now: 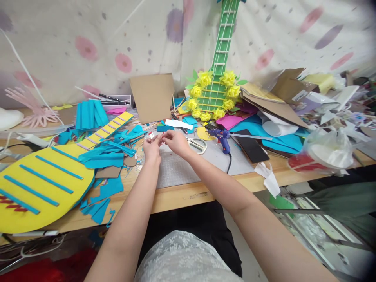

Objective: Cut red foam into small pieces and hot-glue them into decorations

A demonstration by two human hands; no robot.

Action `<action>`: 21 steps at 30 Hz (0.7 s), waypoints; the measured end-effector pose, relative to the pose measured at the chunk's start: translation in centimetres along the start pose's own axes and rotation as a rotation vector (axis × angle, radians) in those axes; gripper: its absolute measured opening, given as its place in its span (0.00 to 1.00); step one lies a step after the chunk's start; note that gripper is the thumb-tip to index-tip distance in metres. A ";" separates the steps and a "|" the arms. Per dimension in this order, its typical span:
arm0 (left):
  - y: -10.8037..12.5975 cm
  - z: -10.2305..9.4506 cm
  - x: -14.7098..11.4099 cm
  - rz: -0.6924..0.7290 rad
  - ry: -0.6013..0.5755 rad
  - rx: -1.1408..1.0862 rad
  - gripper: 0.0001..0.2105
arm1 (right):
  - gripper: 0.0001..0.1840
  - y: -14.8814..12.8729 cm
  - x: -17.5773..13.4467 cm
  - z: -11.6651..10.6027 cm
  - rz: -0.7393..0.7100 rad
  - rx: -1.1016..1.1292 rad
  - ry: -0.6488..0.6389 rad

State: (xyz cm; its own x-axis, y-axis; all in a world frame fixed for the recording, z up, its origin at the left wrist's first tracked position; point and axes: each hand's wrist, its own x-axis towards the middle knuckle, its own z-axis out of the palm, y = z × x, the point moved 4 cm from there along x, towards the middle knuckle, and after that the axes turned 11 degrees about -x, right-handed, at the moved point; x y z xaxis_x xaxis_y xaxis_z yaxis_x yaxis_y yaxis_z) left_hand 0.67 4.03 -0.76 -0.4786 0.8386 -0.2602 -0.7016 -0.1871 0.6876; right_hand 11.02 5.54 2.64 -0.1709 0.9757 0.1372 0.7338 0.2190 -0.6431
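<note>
Over the grey cutting mat (pixel 179 168), my left hand (pixel 152 145) and my right hand (pixel 175 142) meet with fingertips pinched close together. Bits of red and white show at the fingers of my left hand, too small to name. What my right fingers pinch is mostly hidden. Just right of my right hand lie scissors with pale handles (pixel 202 145). A blue glue gun (pixel 223 141) with a long glue stick in its back rests farther right. Behind my hands is a white strip (pixel 179 124).
A yellow paper guitar (pixel 67 156) lies at the left among blue scraps (pixel 102 159). At the back a green guitar (pixel 221 58) with yellow flowers leans upright beside a cardboard sheet (pixel 152 98). A phone (pixel 251 145) and a bagged red-and-white tub (pixel 308 158) are at the right.
</note>
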 end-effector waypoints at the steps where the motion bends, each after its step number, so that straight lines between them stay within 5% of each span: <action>1: 0.0 0.0 -0.1 -0.002 -0.004 0.022 0.22 | 0.04 0.0 -0.1 -0.1 0.001 0.006 -0.006; 11: 0.4 -0.4 0.0 -0.128 -0.065 0.124 0.13 | 0.05 1.2 -0.5 0.4 0.300 0.689 -0.333; 16: 0.2 -0.4 0.2 0.036 -0.113 0.073 0.22 | 0.05 1.2 -0.9 0.5 0.306 0.749 -0.430; 21: 0.2 -0.9 0.6 0.131 -0.093 0.146 0.22 | 0.06 1.0 -1.2 0.4 0.155 0.636 -0.513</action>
State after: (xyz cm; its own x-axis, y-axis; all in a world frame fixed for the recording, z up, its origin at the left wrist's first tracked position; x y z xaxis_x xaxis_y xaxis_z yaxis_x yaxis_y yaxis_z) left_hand -0.23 4.07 -1.34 -0.5051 0.8569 -0.1029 -0.5495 -0.2273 0.8040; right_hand 11.73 4.59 1.51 -0.4898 0.8353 -0.2496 0.2880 -0.1152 -0.9507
